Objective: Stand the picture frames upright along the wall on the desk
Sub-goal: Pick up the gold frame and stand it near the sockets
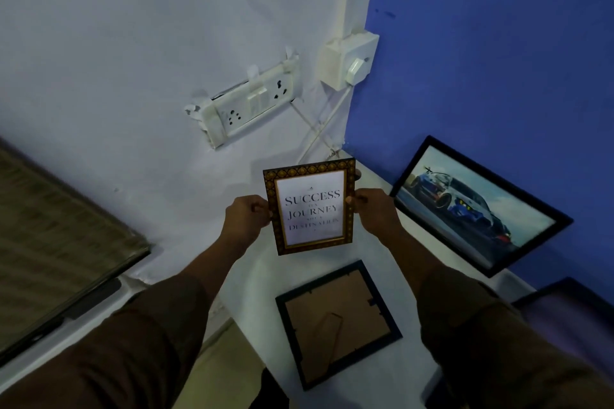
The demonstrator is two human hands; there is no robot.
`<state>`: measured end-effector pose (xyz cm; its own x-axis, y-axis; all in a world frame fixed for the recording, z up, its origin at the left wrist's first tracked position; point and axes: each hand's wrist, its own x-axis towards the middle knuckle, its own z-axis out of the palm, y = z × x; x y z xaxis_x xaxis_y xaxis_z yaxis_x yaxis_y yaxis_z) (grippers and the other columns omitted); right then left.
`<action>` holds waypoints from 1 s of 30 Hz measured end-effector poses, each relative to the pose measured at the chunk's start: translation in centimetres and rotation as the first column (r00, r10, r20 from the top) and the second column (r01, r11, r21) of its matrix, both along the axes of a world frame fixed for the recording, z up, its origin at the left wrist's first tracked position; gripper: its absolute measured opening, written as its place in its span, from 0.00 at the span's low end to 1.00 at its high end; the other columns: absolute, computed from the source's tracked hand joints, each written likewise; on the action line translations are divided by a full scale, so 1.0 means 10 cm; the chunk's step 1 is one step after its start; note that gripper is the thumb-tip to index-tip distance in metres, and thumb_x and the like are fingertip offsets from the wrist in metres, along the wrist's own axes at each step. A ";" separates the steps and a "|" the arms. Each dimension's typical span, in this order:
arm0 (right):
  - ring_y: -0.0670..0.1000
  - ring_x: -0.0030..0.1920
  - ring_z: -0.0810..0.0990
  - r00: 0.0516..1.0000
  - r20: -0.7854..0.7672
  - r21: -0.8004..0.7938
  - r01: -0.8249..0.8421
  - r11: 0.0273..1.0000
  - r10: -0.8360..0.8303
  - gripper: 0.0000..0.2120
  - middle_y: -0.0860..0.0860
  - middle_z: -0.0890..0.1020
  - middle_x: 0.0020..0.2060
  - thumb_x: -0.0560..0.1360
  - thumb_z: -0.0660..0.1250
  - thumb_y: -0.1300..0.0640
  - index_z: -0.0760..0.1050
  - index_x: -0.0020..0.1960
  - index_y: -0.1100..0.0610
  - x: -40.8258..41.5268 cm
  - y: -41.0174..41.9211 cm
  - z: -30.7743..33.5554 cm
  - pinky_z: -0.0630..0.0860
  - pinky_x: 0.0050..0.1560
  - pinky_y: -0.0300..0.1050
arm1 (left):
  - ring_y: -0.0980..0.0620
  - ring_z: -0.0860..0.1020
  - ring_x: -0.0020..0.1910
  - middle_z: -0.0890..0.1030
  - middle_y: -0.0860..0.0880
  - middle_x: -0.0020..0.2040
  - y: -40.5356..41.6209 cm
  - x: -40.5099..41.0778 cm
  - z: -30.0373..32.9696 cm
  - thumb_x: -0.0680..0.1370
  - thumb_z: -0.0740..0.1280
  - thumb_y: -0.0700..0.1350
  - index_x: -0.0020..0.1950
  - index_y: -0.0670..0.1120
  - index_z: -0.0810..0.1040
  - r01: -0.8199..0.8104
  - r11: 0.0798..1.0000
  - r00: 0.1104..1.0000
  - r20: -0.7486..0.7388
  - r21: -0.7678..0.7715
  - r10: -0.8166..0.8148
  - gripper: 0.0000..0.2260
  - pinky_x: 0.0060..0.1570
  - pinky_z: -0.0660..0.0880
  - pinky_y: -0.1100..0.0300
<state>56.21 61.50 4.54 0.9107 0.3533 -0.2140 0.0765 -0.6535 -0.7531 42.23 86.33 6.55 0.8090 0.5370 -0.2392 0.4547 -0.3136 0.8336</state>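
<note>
Quote frame held upright above the white table (252,279), both hands engaged.

Left hand (247,214) pinches the left edge of the gold-patterned quote frame (310,207); right hand (373,209) pinches its right edge, print facing the camera, near the pale wall. Below it a dark frame (337,322) lies face down. Further right, the car picture frame (478,206) leans against the blue wall (498,43).

A patterned brown frame (310,206) with a glossy gold inner rim holds white printed paper. At six o'clock, a dark frame (337,324) shows matt brown cardboard backing. At three o'clock, a glossy car picture (478,206). Smooth white desk (252,279).
</note>
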 end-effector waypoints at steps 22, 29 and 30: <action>0.54 0.54 0.81 0.997 -0.014 0.004 -0.070 0.998 0.071 0.11 0.58 0.83 0.53 0.80 0.64 0.63 0.82 0.57 0.67 0.94 0.69 -0.38 0.71 0.47 0.35 | 0.46 0.84 0.45 0.87 0.44 0.44 0.41 0.83 -0.62 0.73 0.73 0.36 0.44 0.41 0.85 -0.036 0.982 0.998 -0.041 0.187 0.044 0.02 0.53 0.80 0.53; 0.50 0.56 0.78 0.986 -0.133 0.109 -0.086 0.990 0.100 0.14 0.56 0.83 0.58 0.80 0.66 0.63 0.79 0.63 0.65 0.94 0.67 -0.40 0.69 0.36 0.20 | 0.49 0.82 0.43 0.87 0.42 0.45 0.38 0.82 -0.59 0.74 0.71 0.35 0.43 0.40 0.85 -0.079 0.983 0.996 -0.038 0.168 0.086 0.03 0.48 0.78 0.60; 0.51 0.55 0.80 0.986 -0.130 0.129 -0.090 0.988 0.106 0.13 0.57 0.83 0.59 0.79 0.66 0.63 0.79 0.63 0.65 0.94 0.65 -0.38 0.71 0.37 0.22 | 0.50 0.82 0.43 0.86 0.42 0.45 0.36 0.82 -0.57 0.75 0.70 0.35 0.45 0.39 0.85 -0.090 0.981 0.995 -0.035 0.171 0.097 0.04 0.47 0.75 0.63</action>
